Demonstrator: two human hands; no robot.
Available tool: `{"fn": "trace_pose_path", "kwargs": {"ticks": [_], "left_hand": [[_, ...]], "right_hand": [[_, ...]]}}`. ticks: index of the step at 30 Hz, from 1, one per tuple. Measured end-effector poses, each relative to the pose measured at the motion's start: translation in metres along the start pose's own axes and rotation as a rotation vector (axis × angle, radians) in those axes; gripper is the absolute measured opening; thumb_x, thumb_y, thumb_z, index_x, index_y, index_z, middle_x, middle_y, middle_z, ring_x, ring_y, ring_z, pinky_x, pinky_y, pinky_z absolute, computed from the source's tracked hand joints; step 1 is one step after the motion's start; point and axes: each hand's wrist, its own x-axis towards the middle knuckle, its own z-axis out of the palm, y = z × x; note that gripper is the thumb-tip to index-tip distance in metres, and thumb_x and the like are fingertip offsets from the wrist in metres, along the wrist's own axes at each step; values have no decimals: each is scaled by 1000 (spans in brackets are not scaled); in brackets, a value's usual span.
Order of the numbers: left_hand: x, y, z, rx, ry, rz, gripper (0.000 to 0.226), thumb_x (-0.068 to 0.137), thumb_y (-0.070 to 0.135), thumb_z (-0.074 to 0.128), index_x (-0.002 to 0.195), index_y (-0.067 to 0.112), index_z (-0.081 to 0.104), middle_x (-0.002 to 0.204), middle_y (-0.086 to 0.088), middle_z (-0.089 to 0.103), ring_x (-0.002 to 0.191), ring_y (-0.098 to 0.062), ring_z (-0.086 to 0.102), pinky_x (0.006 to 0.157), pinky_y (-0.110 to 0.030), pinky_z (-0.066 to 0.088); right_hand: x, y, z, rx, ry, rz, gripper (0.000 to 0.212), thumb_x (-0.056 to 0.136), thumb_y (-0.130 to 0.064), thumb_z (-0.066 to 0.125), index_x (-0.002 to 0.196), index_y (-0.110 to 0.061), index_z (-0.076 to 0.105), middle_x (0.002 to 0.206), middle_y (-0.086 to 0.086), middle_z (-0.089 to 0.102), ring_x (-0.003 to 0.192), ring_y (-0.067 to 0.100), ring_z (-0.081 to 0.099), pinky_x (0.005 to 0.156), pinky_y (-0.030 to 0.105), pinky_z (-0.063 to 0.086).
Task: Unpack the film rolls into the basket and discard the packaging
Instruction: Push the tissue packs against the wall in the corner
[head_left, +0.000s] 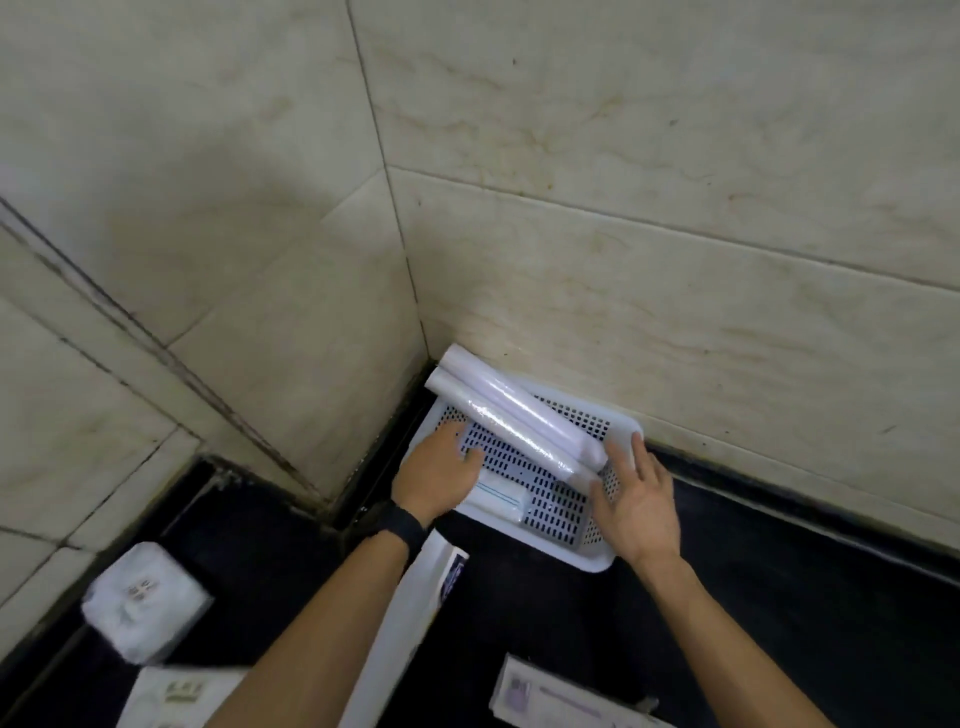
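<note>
A white perforated plastic basket (597, 558) sits on the black counter in the wall corner. Two long white film rolls (514, 415) lie diagonally across it, their far ends sticking over the back rim. A small white box with blue lines (500, 498) lies in the basket's near left part. My left hand (436, 475) rests open at the basket's left side, fingers inside on the mesh. My right hand (636, 499) is open, palm up, at the rolls' near end by the right rim, holding nothing. A long white package (400, 629) lies between my forearms.
A clear bag of white items (145, 603) lies at the lower left on the counter. A flat white package (176, 696) is at the bottom left edge, and another with purple print (566, 701) at the bottom middle. Tiled walls close off the back and left.
</note>
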Motion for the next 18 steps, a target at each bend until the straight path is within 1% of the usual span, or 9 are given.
{"fn": "trace_pose_path", "kwargs": {"ticks": [1, 3, 6, 8, 10, 13, 15, 17, 18], "left_hand": [[-19, -3, -5, 113, 65, 58, 44, 97, 38, 48, 138, 22, 50, 128, 8, 55, 117, -17, 54, 101, -34, 43], [-58, -14, -13, 279, 168, 123, 46, 95, 41, 46, 136, 23, 53, 131, -1, 60, 119, -22, 55, 101, -43, 44], [-116, -34, -23, 379, 282, 77, 50, 93, 48, 39, 136, 26, 53, 137, 0, 57, 131, -24, 48, 108, -49, 37], [-159, -48, -27, 424, 338, -7, 45, 97, 46, 41, 137, 30, 51, 143, 4, 51, 139, -21, 38, 117, -49, 25], [-201, -69, -30, 444, 381, -108, 43, 98, 45, 40, 137, 33, 51, 146, 7, 49, 142, -18, 33, 119, -45, 18], [-261, -108, -32, 424, 439, -270, 40, 98, 44, 42, 135, 34, 53, 145, 7, 50, 141, -17, 34, 118, -43, 21], [-299, -136, -33, 444, 465, -379, 40, 97, 44, 42, 133, 34, 54, 142, 6, 53, 137, -16, 39, 116, -45, 25], [-332, -162, -31, 415, 505, -480, 40, 95, 43, 45, 132, 33, 55, 141, 6, 54, 137, -17, 40, 116, -46, 25], [-346, -175, -29, 389, 522, -523, 40, 95, 43, 46, 132, 33, 55, 141, 6, 54, 138, -17, 39, 116, -45, 26]], "right_hand": [[-13, -2, -7, 4, 50, -99, 52, 97, -29, 60, 146, -20, 49, 162, 10, 31, 146, 39, 28, 118, 43, 28], [-42, -12, -17, 69, 106, -238, 39, 96, -27, 63, 134, -19, 63, 152, 5, 48, 145, 31, 33, 117, 35, 27], [-86, -36, -26, 215, 45, -355, 32, 96, -30, 63, 128, -27, 68, 144, -9, 54, 146, 18, 30, 116, 33, 29], [-111, -54, -24, 264, -53, -429, 32, 98, -33, 60, 129, -32, 66, 145, -16, 50, 147, 11, 26, 116, 29, 27], [-133, -72, -19, 292, -130, -517, 32, 98, -33, 60, 129, -31, 66, 146, -15, 50, 146, 10, 28, 116, 28, 25], [-161, -100, -6, 305, -183, -671, 31, 95, -27, 65, 126, -26, 70, 143, -11, 55, 144, 11, 35, 117, 29, 30], [-177, -120, 6, 283, -259, -738, 33, 94, -25, 67, 126, -28, 69, 142, -15, 54, 144, 7, 33, 117, 21, 24], [-194, -139, 20, 228, -332, -816, 34, 95, -28, 65, 129, -30, 67, 142, -17, 53, 144, 6, 32, 113, 10, 16], [-201, -149, 28, 202, -365, -852, 35, 96, -29, 63, 130, -30, 66, 142, -17, 53, 144, 7, 32, 111, 9, 16]]}}
